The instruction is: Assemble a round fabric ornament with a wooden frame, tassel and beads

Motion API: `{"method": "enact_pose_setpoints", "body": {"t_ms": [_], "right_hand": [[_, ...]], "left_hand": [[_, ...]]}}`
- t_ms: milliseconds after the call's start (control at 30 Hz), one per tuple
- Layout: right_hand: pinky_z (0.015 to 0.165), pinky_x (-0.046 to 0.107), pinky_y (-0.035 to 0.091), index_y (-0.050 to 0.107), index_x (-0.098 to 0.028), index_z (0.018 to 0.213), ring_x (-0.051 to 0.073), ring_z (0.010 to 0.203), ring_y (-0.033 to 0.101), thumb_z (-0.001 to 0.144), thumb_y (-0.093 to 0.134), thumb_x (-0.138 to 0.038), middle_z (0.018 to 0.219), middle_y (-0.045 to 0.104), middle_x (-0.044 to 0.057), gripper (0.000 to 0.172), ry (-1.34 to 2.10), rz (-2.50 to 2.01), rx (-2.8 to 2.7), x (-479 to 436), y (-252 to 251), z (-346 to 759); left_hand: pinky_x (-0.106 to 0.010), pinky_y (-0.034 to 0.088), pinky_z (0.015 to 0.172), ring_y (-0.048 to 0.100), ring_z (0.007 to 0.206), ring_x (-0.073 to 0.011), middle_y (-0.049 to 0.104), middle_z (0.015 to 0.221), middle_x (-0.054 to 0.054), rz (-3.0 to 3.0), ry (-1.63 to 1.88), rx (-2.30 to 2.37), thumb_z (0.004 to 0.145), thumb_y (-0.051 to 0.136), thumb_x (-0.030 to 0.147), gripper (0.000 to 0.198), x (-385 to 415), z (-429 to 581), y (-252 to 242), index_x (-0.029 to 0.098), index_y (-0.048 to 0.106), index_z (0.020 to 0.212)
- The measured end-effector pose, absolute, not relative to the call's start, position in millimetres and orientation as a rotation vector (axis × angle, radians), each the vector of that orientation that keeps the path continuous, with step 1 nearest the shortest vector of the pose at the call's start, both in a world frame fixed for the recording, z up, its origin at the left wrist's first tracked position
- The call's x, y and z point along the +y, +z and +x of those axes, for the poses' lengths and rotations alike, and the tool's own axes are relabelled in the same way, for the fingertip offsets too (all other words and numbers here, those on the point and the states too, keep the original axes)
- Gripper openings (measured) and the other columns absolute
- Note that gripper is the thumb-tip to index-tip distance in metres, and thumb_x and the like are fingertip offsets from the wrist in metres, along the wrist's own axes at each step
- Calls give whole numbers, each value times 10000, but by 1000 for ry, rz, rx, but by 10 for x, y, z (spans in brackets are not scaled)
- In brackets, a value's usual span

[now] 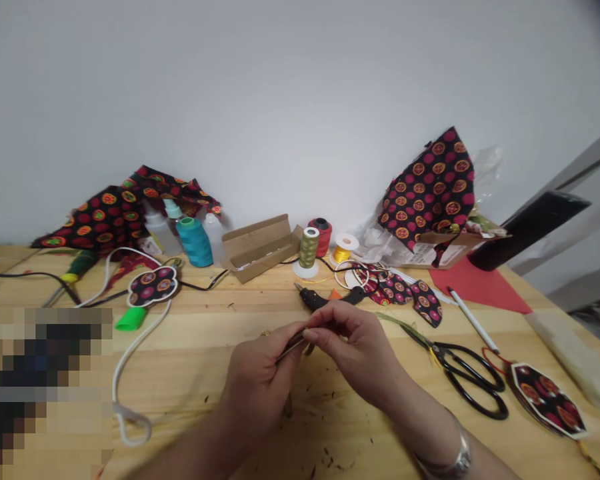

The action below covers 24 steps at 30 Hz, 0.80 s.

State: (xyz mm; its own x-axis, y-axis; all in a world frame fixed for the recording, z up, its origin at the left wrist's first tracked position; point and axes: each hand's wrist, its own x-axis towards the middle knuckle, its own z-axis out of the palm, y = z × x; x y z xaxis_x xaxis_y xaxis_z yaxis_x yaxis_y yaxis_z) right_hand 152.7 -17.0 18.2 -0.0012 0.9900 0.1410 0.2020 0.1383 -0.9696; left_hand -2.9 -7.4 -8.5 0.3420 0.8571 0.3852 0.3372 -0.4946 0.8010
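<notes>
Black glue gun (312, 299) lay just beyond two pinching hands

Beneath everything spread the wooden table (190, 393), reaching well past the glue gun on both sides. Beyond the gun to the right rose a heap of patterned fabric (433, 180); beyond it to the left lay a second patterned cloth (107, 210).

On the near side of the gun, the left hand (257, 370) gripped a thin dark piece (290, 347) along its length, thumb on top. The right hand (355, 347) had thumb and forefinger closed on the far end of that piece, its other fingers curled in; what lay under them could not be told.

Scissors (441, 353) rested to the right of the gun and nearer, with an eight-sided patterned piece (547, 400) farther right. Well to the gun's left sat a flower-shaped piece (153, 287), and just beyond it stood an olive thread spool (309, 247).

Smallest of all, the thin piece probably called for a firm left hold, flat and unbent, while the right fingertips worked in short, even pinches along the edge. Knuckles were best held off the gun's nozzle (299, 289), since its heat could not be judged.
</notes>
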Motion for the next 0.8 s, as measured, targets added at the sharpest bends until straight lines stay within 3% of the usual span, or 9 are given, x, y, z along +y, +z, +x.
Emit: {"method": "enact_pose_setpoints", "body": {"t_ms": [300,467,700,800], "right_hand": [[577,223,404,606,-168,710,111,630,518,789,593,-151,657,588,-23,82,910,-1352,-1675,-195,274,1632],[535,210,363,582,-156,680,94,578,449,794,578,-172,607,534,-38,115,1172,-1395,-1586,-172,325,1677],[513,207,310,580,-151,642,82,541,390,753,616,-220,550,492,-54,135,1308,-1367,-1448,-135,325,1720],[518,210,308,573,-156,640,82,539,388,747,612,-228,549,485,-55,134,1337,-1333,-1431,-139,336,1716]], "left_hand": [[-182,489,603,672,604,-121,711,684,33,2224,976,950,914,489,184,246,-76,-41,-79,229,681,1059],[-188,467,560,659,563,-127,689,633,33,2265,917,921,914,486,189,219,-65,-43,-61,217,679,1014],[-186,522,712,723,737,-124,778,851,20,2114,908,832,902,506,171,269,-56,-35,-15,266,684,1080],[-174,533,695,732,742,-124,790,900,6,2080,950,842,886,527,160,264,-61,-22,-7,255,696,1066]]}}
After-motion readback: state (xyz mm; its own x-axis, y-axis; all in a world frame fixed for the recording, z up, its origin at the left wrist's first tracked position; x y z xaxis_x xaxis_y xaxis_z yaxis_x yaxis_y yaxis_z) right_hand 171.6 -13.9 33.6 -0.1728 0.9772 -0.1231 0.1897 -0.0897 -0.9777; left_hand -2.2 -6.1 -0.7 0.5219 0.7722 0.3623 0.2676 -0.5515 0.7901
